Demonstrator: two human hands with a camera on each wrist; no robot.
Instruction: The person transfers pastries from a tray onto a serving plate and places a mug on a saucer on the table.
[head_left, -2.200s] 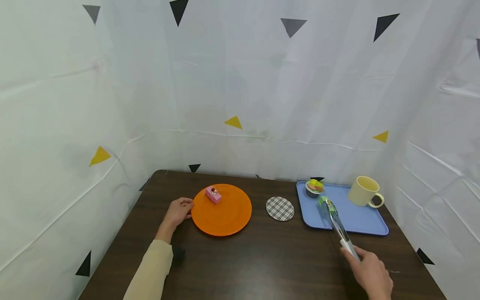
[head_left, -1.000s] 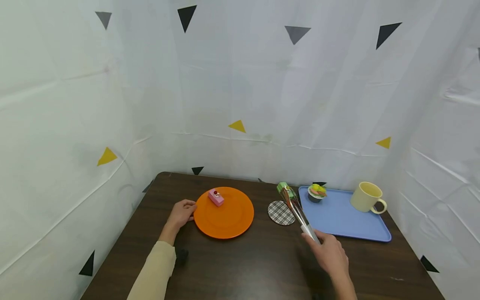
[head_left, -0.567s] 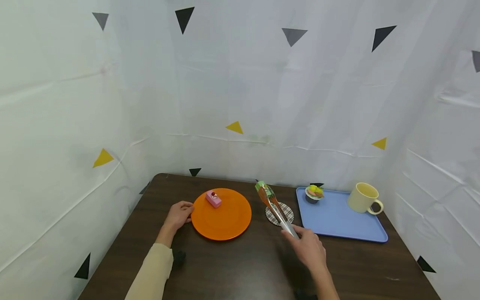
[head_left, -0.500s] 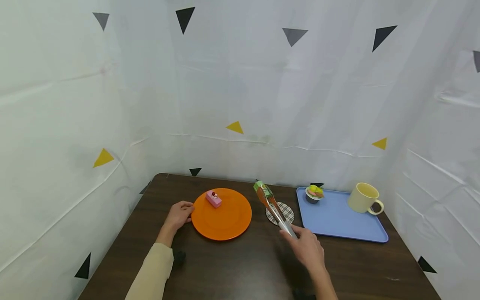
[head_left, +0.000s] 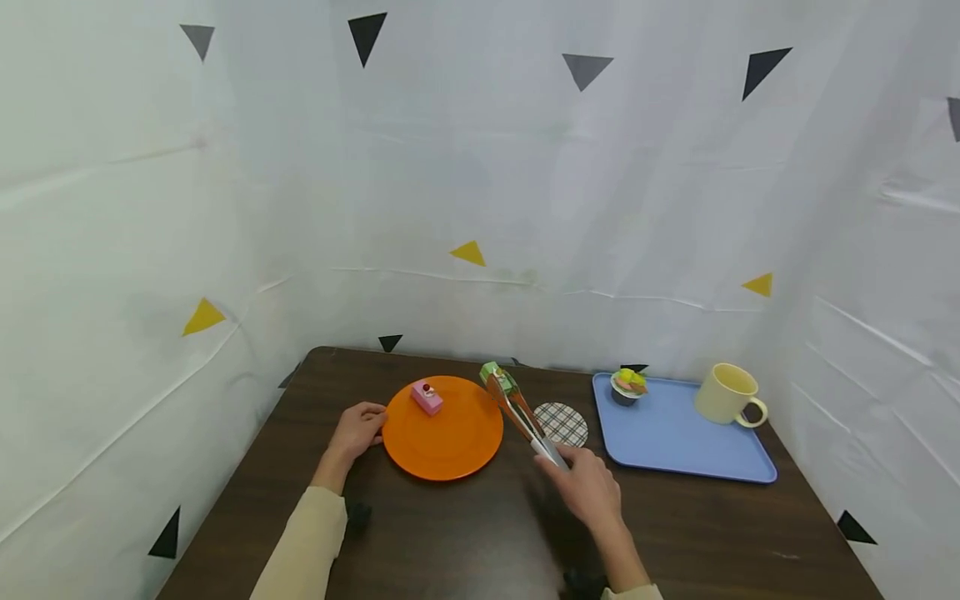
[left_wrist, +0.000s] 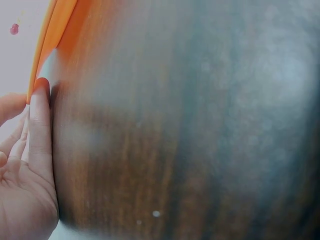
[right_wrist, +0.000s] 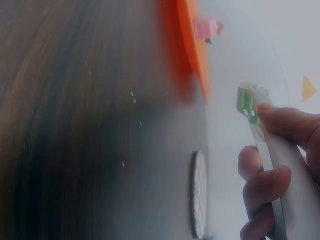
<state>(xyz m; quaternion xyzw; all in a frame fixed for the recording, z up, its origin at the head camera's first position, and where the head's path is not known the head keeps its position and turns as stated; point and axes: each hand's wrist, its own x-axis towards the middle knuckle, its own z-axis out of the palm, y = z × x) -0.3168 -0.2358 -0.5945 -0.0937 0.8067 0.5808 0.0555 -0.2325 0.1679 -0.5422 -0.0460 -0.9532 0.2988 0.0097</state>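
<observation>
My left hand (head_left: 358, 429) pinches the left rim of an orange plate (head_left: 450, 446); in the left wrist view the thumb lies above the rim, a finger (left_wrist: 40, 130) below. A small pink toy cake (head_left: 427, 398) with a red berry on top sits on the plate. My right hand (head_left: 587, 487) grips metal tongs (head_left: 522, 417) by their pale handle. Between the tongs' tips is a green toy cake piece (head_left: 493, 377), held up at the plate's upper right edge. The right wrist view shows this green piece (right_wrist: 246, 101) apart from the plate (right_wrist: 186, 35).
A plaid round coaster (head_left: 564, 423) lies right of the plate, under the tongs' side. On the blue tray (head_left: 682, 446) stand a toy cupcake (head_left: 627, 388) with yellow topping and a yellow mug (head_left: 726, 395). White curtains (head_left: 525, 167) surround the dark wooden table (head_left: 450, 542).
My right hand has carried the tongs and the green cake piece leftward, from over the blue tray past the coaster to the plate's edge. The left hand has stayed on the rim.
</observation>
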